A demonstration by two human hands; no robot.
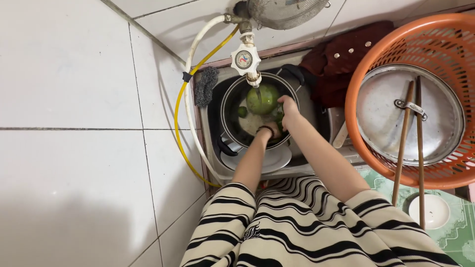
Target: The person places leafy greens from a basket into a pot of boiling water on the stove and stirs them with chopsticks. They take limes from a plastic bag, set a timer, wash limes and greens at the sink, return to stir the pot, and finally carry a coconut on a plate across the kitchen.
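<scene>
Hands point(283, 118) in pot point(228, 106) with green fruit point(262, 99)

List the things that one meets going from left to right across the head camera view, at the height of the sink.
White tiled wall → yellow hose → grey scouring pad → black pot holding a round green fruit → dark red cloth → orange basket → metal lid → wooden chopsticks.

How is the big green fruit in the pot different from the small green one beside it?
The big green fruit is far larger than the small green fruit. The big one sits right under the tap and the right hand touches it; the small one lies apart at the pot's left side, untouched. Both are round, green, and in the same pot.
</scene>
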